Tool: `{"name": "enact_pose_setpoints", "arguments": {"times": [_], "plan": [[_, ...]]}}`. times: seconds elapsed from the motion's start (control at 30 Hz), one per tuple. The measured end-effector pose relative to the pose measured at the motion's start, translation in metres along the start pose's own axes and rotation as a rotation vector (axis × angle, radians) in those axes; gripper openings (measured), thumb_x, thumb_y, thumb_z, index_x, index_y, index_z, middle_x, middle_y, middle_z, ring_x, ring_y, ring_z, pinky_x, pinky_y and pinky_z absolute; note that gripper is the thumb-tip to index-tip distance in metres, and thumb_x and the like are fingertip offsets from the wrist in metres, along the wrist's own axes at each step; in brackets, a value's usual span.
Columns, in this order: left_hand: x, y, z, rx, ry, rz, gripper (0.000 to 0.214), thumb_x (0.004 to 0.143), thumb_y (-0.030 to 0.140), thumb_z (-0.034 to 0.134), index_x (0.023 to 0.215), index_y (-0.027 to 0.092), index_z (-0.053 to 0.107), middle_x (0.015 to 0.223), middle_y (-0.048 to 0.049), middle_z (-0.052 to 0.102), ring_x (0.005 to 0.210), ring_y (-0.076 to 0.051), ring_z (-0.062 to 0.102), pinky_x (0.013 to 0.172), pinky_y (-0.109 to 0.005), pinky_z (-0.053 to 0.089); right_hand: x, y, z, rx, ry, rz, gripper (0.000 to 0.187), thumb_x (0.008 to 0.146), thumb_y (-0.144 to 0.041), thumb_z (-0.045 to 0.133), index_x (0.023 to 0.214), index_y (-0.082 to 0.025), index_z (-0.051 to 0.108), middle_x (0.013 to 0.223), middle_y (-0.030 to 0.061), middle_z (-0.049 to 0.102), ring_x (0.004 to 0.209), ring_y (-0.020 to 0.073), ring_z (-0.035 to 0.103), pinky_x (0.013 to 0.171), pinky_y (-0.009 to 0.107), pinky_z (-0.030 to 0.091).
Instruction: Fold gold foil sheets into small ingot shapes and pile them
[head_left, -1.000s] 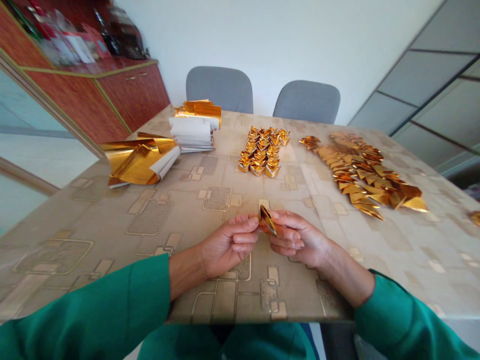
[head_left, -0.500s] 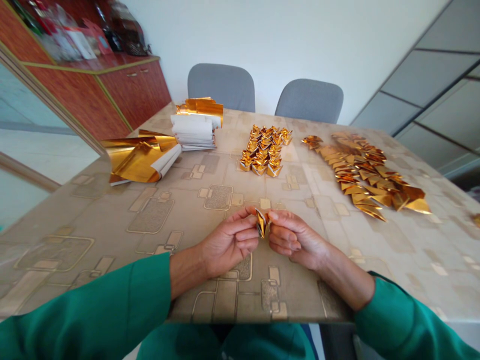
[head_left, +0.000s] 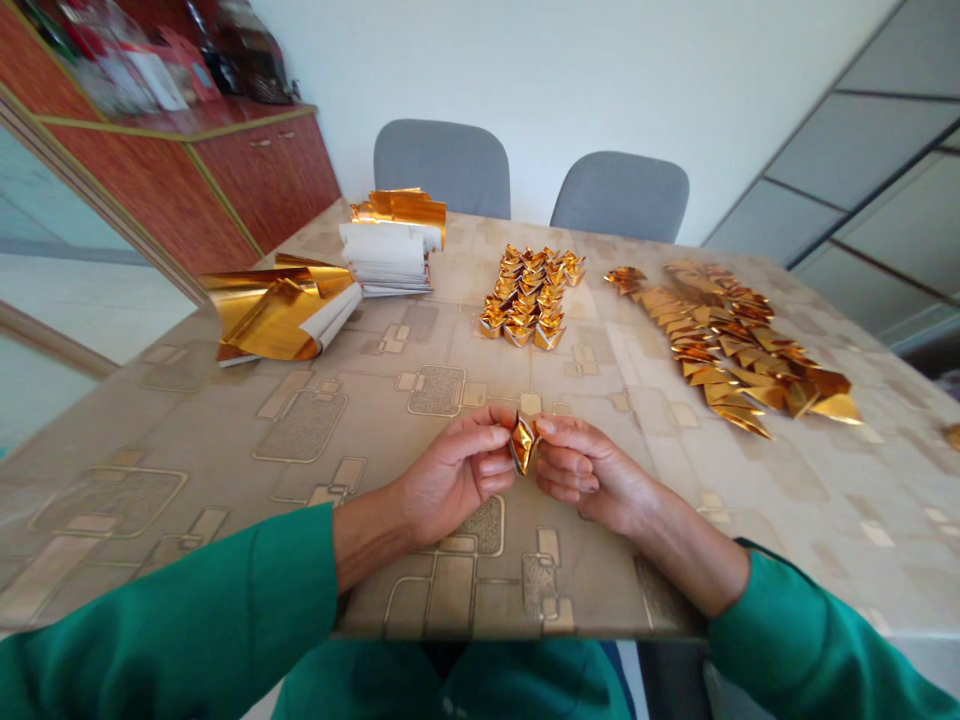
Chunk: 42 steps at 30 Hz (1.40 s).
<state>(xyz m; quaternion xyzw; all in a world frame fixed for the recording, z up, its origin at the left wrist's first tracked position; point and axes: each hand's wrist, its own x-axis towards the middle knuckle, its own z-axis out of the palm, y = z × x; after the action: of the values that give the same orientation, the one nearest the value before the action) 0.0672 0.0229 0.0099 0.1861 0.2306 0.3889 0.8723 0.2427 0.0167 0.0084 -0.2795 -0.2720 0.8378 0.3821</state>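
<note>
The left hand (head_left: 450, 475) and right hand (head_left: 592, 475) are held close together above the patterned tabletop (head_left: 225, 430), their fingertips pinching a small folded gold-foil piece (head_left: 524, 443) from opposite sides. The piece is located directly in front of the central cluster of gold-foil ingots (head_left: 525, 298), on the side nearest the person. Left of this cluster lie a stack of white-backed paper sheets (head_left: 386, 258) and a curled gold-foil sheet (head_left: 277, 315). To its right lies a long heap of folded gold-foil triangles (head_left: 727, 345). Two grey chairs (head_left: 442, 170) stand beyond it.
</note>
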Motion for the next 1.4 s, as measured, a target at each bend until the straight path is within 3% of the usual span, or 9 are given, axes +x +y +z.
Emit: {"name": "enact_pose_setpoints", "arguments": {"times": [0.27, 0.47, 0.73, 0.97, 1.23, 1.4], "plan": [[-0.0026, -0.0026, 0.0053, 0.235, 0.117, 0.057, 0.031, 0.064, 0.017, 0.083, 0.080, 0.015, 0.057, 0.060, 0.0074, 0.050, 0.044, 0.000, 0.037, 0.042, -0.012, 0.027, 0.0003, 0.0032, -0.0011, -0.033, 0.009, 0.024, 0.025, 0.086, -0.027, 0.066, 0.067, -0.018, 0.054, 0.041, -0.0120, 0.033, 0.036, 0.0044, 0.016, 0.037, 0.017, 0.022], [-0.0022, -0.0016, 0.0032, 0.242, 0.133, 0.033, 0.027, 0.066, 0.016, 0.079, 0.080, 0.016, 0.055, 0.060, 0.0074, 0.050, 0.045, -0.001, 0.038, 0.042, -0.013, 0.028, -0.0014, 0.0036, 0.0045, -0.188, 0.056, 0.016, 0.028, 0.085, -0.037, 0.068, 0.068, -0.019, 0.055, 0.037, -0.0116, 0.037, 0.034, 0.0046, 0.019, 0.037, 0.018, 0.024], [-0.0026, -0.0028, 0.0025, 0.240, 0.112, 0.007, 0.027, 0.070, 0.024, 0.078, 0.082, 0.017, 0.055, 0.064, 0.0062, 0.052, 0.047, -0.003, 0.043, 0.044, -0.015, 0.033, 0.0020, 0.0046, 0.0000, -0.152, 0.059, 0.002, 0.027, 0.084, -0.035, 0.070, 0.068, -0.018, 0.057, 0.041, -0.0112, 0.036, 0.038, 0.0052, 0.020, 0.040, 0.019, 0.021], [-0.0006, -0.0049, 0.0022, 0.321, 0.193, 0.067, 0.022, 0.072, 0.022, 0.072, 0.078, 0.017, 0.052, 0.059, 0.0074, 0.049, 0.044, -0.002, 0.039, 0.041, -0.013, 0.029, 0.0023, 0.0057, 0.0006, -0.154, 0.044, 0.010, 0.035, 0.086, -0.034, 0.067, 0.059, -0.018, 0.053, 0.042, -0.0093, 0.037, 0.040, 0.0059, 0.023, 0.043, 0.020, 0.024], [-0.0011, -0.0035, 0.0016, 0.227, 0.136, 0.045, 0.026, 0.070, 0.024, 0.080, 0.080, 0.015, 0.057, 0.064, 0.0057, 0.052, 0.048, -0.003, 0.045, 0.043, -0.013, 0.037, 0.0022, 0.0036, 0.0045, -0.091, 0.068, 0.022, 0.030, 0.082, -0.032, 0.071, 0.063, -0.017, 0.054, 0.042, -0.0109, 0.035, 0.040, 0.0050, 0.019, 0.041, 0.019, 0.023], [0.0020, -0.0021, -0.0023, -0.005, 0.043, 0.000, 0.024, 0.070, 0.019, 0.083, 0.080, 0.011, 0.062, 0.066, 0.0052, 0.053, 0.049, 0.000, 0.047, 0.042, -0.010, 0.037, 0.0007, 0.0007, 0.0051, -0.050, 0.054, 0.015, 0.042, 0.082, -0.032, 0.071, 0.054, -0.018, 0.043, 0.042, -0.0100, 0.032, 0.041, 0.0056, 0.019, 0.042, 0.020, 0.023]]}}
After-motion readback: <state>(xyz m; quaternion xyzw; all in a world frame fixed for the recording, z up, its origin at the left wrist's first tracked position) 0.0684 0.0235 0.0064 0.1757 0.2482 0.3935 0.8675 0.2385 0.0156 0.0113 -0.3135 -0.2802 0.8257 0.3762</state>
